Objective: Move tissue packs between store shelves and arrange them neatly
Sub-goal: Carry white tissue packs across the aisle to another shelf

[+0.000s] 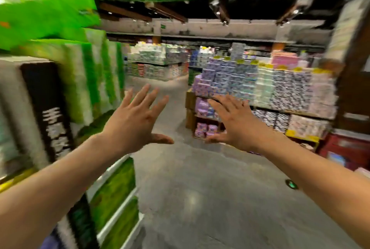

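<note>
Both my arms reach forward into the aisle with nothing in them. My left hand (136, 120) has its fingers spread straight, palm facing away, just right of a stack of green and white tissue packs (96, 80) on the left shelf. My right hand (234, 124) is spread the same way, in front of a wooden shelf unit (190, 112) stacked with purple and blue tissue packs (226, 78). The picture is blurred by motion.
Grey concrete floor (200, 188) runs ahead between the shelves. A black sign panel (50, 112) with white characters stands at the left. More patterned packs (290, 90) fill the right shelves, with red boxes (348, 152) below. A far display (156, 64) closes the aisle.
</note>
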A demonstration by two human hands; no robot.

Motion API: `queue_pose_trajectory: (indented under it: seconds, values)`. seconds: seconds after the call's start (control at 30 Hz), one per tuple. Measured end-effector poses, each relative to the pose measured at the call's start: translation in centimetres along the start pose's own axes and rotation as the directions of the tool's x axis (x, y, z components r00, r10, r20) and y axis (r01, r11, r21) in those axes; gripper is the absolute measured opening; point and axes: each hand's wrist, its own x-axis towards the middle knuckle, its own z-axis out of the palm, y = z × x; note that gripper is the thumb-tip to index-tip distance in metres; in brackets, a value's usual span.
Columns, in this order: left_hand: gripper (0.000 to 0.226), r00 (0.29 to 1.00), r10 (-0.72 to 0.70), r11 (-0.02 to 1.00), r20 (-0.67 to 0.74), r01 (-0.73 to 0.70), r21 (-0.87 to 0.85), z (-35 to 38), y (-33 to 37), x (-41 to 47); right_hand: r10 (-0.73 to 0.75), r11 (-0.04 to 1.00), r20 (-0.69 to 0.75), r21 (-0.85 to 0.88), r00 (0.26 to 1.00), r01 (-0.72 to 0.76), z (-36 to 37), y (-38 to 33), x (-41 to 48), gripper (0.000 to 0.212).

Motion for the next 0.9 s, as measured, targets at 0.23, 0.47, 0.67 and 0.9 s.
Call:
queue_pose_trajectory:
  seconds: [0.23,0.47,0.67,0.9]
  values:
    - [0.119,0.978,0.185,0.972,0.093,-0.169,-0.165,10.6,11.3,15.3,0.233,0.972,0.114,-0.012,0.966,-0.233,8.9,15.4,-1.6,0.136]
    - [0.118,0.916,0.401,0.886,-0.005,-0.389,-0.253,19.8,20.7,34.2,0.483,0.873,0.189,-0.033,0.855,-0.486,15.4,31.2,-0.5,0.143]
    - [0.122,0.816,0.577,0.759,-0.051,-0.557,-0.338,25.0,31.8,48.2,0.677,0.731,0.200,-0.065,0.708,-0.680,18.8,43.9,-1.6,0.137]
    - [0.121,0.703,0.690,0.606,-0.175,-0.692,-0.391,31.3,48.5,62.7,0.798,0.583,0.258,-0.095,0.545,-0.807,25.4,59.6,-2.8,0.128]
